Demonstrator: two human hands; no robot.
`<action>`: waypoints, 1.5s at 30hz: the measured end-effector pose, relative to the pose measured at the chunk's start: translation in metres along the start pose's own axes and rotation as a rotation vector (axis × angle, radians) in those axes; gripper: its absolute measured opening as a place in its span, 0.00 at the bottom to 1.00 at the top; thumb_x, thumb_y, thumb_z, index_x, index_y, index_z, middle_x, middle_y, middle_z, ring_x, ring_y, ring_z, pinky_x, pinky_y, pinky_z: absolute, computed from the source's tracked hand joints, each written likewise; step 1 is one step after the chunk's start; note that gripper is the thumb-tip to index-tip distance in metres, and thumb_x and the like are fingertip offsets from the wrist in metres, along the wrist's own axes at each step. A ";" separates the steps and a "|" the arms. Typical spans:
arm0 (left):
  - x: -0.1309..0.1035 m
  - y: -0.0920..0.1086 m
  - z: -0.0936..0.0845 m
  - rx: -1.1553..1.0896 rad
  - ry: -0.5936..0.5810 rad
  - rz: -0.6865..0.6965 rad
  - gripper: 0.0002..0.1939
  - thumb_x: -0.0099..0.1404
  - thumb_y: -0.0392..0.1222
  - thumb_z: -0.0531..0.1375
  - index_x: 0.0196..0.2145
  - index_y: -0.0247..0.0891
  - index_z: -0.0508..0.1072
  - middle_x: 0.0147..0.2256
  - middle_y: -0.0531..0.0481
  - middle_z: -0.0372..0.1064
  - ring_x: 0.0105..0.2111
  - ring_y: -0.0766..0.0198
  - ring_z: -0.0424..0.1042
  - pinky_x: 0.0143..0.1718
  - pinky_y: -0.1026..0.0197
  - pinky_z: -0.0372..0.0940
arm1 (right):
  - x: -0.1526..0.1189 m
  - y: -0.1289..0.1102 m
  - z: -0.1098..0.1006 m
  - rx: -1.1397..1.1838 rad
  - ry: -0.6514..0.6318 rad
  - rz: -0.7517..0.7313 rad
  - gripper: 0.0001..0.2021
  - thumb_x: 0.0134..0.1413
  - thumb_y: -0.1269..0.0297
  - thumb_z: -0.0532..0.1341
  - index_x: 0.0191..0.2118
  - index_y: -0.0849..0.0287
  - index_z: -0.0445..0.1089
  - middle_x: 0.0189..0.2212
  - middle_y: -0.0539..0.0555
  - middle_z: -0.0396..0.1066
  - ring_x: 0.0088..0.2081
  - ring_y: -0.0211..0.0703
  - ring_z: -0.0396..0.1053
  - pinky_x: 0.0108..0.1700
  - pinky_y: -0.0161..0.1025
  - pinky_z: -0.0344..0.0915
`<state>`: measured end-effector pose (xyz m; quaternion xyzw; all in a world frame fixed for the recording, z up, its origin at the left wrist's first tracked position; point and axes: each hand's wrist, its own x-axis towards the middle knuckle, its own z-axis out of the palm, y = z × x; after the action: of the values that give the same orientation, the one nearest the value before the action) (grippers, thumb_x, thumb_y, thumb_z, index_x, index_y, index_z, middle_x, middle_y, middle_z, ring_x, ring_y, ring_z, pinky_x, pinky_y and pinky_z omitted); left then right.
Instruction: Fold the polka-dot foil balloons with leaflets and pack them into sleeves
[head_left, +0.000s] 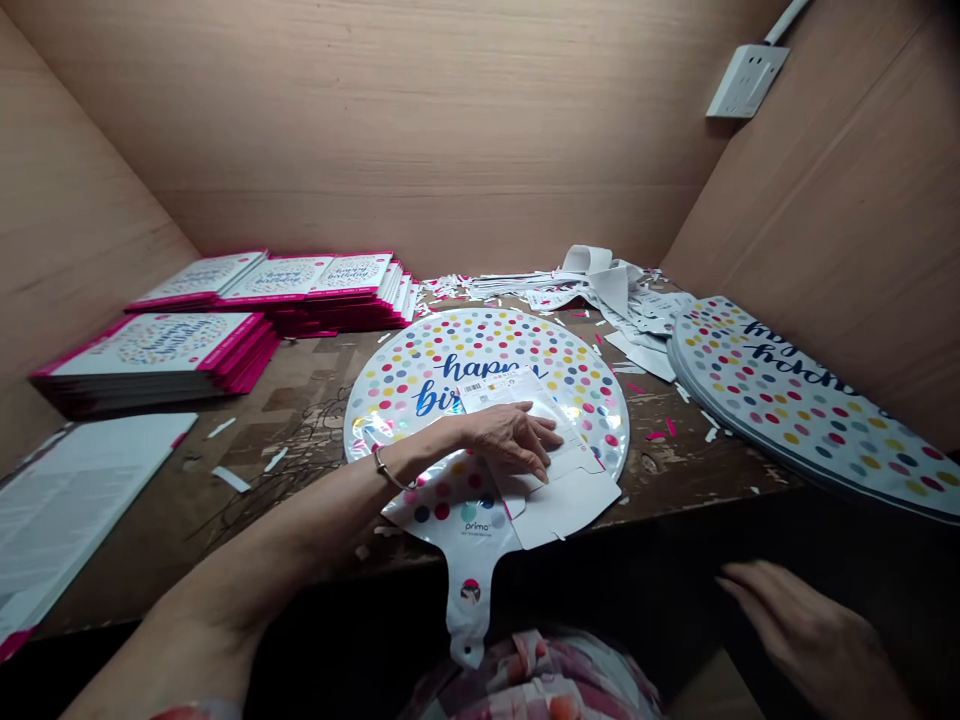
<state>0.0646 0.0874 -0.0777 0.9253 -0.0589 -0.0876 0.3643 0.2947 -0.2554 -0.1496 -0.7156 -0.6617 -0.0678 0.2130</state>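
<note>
A round dotted foil balloon [420, 350] with blue "happy" lettering lies flat in the middle of the table, its tail hanging over the front edge. On its right half rests a white card sleeve [562, 510], turned at an angle. My left hand [514, 438] lies on the sleeve with its fingers spread, palm down. Off the table's front edge at the lower right is my right hand [810, 630], slightly blurred, away from the balloon and touching nothing that shows; its fingers are held together, and what is between them, if anything, is hidden.
Stacks of printed pink-edged packs [180, 340] stand at the left, with a pile of white sheets [90, 490] in front. More dotted balloons [810, 410] are stacked at the right. Paper strips [607, 280] and scraps lie at the back. Wooden walls surround the table; a socket [748, 80] is upper right.
</note>
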 end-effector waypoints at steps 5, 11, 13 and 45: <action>-0.002 0.009 0.005 -0.019 0.050 -0.050 0.19 0.66 0.54 0.50 0.39 0.43 0.75 0.56 0.52 0.60 0.61 0.60 0.49 0.61 0.52 0.28 | 0.094 -0.091 0.021 0.219 0.074 -0.419 0.17 0.54 0.76 0.56 0.50 0.60 0.64 0.34 0.56 0.70 0.34 0.41 0.68 0.36 0.38 0.66; -0.006 0.012 0.009 -0.083 0.103 -0.043 0.20 0.65 0.56 0.50 0.38 0.42 0.76 0.53 0.50 0.64 0.60 0.60 0.50 0.62 0.52 0.28 | 0.113 -0.117 0.038 0.356 0.110 -0.505 0.10 0.57 0.76 0.51 0.35 0.61 0.69 0.29 0.56 0.70 0.30 0.39 0.66 0.32 0.36 0.64; -0.006 0.007 0.011 -0.115 0.107 -0.025 0.21 0.65 0.56 0.50 0.37 0.41 0.76 0.53 0.50 0.64 0.61 0.59 0.49 0.62 0.53 0.27 | 0.094 -0.107 0.037 0.392 0.065 -0.447 0.11 0.56 0.76 0.51 0.32 0.60 0.69 0.29 0.55 0.70 0.30 0.38 0.67 0.33 0.35 0.65; -0.029 0.080 0.084 0.542 0.498 -0.511 0.16 0.65 0.38 0.50 0.22 0.35 0.68 0.26 0.48 0.64 0.29 0.63 0.63 0.31 0.61 0.60 | 0.143 -0.092 0.035 0.293 -0.070 -0.041 0.12 0.59 0.64 0.53 0.25 0.58 0.63 0.23 0.49 0.67 0.28 0.40 0.65 0.33 0.38 0.57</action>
<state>0.0157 -0.0216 -0.0806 0.9651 0.2402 0.0694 0.0784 0.2150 -0.1069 -0.1073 -0.6652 -0.6860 0.0501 0.2905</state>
